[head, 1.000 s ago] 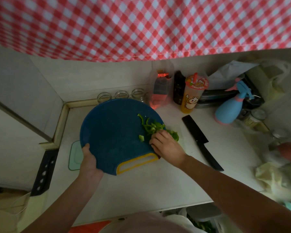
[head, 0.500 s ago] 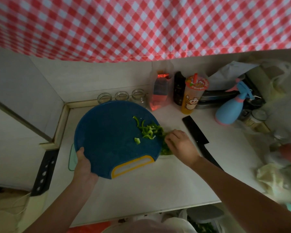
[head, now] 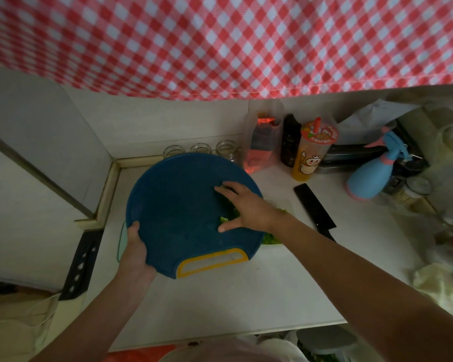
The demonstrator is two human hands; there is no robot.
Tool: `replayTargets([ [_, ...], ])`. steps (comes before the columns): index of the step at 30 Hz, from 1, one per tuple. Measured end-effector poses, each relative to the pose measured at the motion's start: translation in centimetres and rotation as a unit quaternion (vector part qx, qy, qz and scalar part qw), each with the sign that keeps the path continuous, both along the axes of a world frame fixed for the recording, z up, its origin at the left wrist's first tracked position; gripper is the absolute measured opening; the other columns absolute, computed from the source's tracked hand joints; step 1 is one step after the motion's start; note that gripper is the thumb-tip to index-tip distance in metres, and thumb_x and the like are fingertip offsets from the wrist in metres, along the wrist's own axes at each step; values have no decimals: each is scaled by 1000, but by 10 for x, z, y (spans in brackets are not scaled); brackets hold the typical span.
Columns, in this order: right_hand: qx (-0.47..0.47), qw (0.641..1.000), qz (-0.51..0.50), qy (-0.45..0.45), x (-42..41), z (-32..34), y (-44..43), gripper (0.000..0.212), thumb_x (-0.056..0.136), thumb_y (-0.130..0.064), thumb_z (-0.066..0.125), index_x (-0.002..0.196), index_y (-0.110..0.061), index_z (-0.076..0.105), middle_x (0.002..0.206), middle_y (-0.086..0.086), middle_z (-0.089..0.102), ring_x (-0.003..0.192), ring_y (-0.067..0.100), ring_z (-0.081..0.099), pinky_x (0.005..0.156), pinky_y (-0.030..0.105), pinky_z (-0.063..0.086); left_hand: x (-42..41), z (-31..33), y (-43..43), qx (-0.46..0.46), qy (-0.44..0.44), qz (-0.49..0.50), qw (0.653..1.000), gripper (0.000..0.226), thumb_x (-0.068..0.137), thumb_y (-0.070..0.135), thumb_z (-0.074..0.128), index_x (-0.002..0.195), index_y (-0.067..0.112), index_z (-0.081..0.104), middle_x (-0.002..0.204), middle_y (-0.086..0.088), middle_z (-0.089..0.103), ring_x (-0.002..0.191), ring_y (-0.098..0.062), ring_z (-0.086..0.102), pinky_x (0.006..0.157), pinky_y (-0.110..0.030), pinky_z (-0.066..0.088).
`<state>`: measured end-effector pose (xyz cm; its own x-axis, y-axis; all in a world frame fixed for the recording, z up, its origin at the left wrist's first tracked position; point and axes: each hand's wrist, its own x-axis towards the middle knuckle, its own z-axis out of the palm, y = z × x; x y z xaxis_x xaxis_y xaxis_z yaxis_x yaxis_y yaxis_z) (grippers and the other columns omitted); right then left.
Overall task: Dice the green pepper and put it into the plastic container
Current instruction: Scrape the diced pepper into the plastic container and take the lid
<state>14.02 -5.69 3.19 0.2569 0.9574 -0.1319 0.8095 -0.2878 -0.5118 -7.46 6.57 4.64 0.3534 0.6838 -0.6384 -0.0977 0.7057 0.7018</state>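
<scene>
My left hand (head: 135,250) grips the left rim of a round blue cutting board (head: 178,212) with a yellow handle slot, holding it tilted above the counter. My right hand (head: 242,206) lies flat on the board's right half with fingers spread, covering most of the diced green pepper (head: 224,219). Under the board's right edge sits the clear plastic container (head: 271,241) with green pepper pieces inside; it is mostly hidden by the board and my forearm.
A black knife (head: 314,207) lies on the white counter right of the container. Behind stand three glass jars (head: 200,148), bottles, a yellow drink cup (head: 311,152) and a blue spray bottle (head: 372,176). A pale green lid (head: 121,242) peeks from under the board's left side.
My right hand has moved from the container's side back up onto the board and spread over the pepper pieces. The board has shifted slightly.
</scene>
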Motion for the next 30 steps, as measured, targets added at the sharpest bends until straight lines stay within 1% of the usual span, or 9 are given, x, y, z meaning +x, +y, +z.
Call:
replayTargets([
  [3, 93, 994, 26, -55, -6, -10, -7, 59, 88, -45, 60, 137, -17, 46, 142, 3, 40, 130, 22, 38, 111, 36, 32, -1, -1, 2, 2, 0, 0, 1000, 36, 98, 49, 30, 115, 28, 53, 117, -1, 56, 93, -22, 57, 82, -39, 47],
  [5, 149, 985, 10, -90, -10, -19, -11, 40, 91, -40, 55, 120, -13, 59, 125, 5, 55, 113, 24, 53, 101, 36, 40, 0, -2, 2, -1, 4, -4, 1000, 37, 97, 50, 29, 113, 28, 55, 118, -1, 57, 94, -22, 57, 82, -40, 46],
  [8, 208, 968, -42, -134, -13, -28, -16, 31, 86, -35, 48, 98, -12, 65, 103, 5, 63, 90, 24, 59, 88, 27, 38, 3, 0, 1, -3, 5, -14, 1000, 35, 97, 50, 31, 100, 29, 59, 108, 1, 61, 94, -21, 58, 79, -39, 48],
  [11, 218, 960, -108, -142, -12, -32, -26, 26, 82, -30, 47, 88, -11, 63, 90, 5, 61, 78, 23, 56, 73, 30, 45, 5, 1, 0, 4, 3, -19, 1000, 34, 97, 50, 32, 96, 30, 60, 102, 2, 62, 94, -21, 58, 75, -37, 49],
  [15, 184, 958, -184, -124, -3, -41, -45, 24, 79, -26, 48, 85, -8, 63, 85, 8, 60, 75, 27, 55, 69, 33, 48, 7, 1, 4, 11, 20, -14, 1000, 32, 96, 50, 33, 98, 29, 57, 101, 3, 61, 91, -19, 58, 75, -37, 48],
  [17, 144, 961, -202, -122, 3, -47, -57, 15, 77, -17, 58, 85, -5, 63, 85, 11, 60, 75, 31, 56, 69, 37, 51, 6, 2, 9, 14, 28, -5, 1000, 31, 95, 51, 36, 98, 30, 58, 103, 3, 61, 90, -18, 59, 74, -37, 48],
  [21, 85, 960, -230, -135, 15, -50, -73, 16, 81, -11, 64, 96, -4, 66, 95, 14, 60, 85, 31, 54, 78, 41, 49, 0, 1, 21, 23, 47, 17, 998, 39, 93, 53, 39, 119, 28, 55, 116, 2, 60, 97, -20, 59, 69, -34, 49],
  [25, 114, 956, -237, -130, 18, -45, -77, 15, 92, -16, 58, 98, -11, 71, 94, 9, 63, 85, 27, 55, 79, 35, 43, -2, 5, 26, 27, 49, 14, 998, 40, 94, 52, 37, 122, 27, 53, 118, 2, 57, 100, -21, 57, 80, -37, 47],
  [30, 116, 940, -310, -86, 24, -36, -77, 12, 90, -12, 60, 95, -12, 71, 99, 6, 62, 92, 21, 56, 84, 35, 50, -8, 13, 37, 23, 46, -3, 999, 46, 97, 50, 30, 133, 26, 46, 133, -1, 50, 115, -24, 49, 91, -38, 42],
])
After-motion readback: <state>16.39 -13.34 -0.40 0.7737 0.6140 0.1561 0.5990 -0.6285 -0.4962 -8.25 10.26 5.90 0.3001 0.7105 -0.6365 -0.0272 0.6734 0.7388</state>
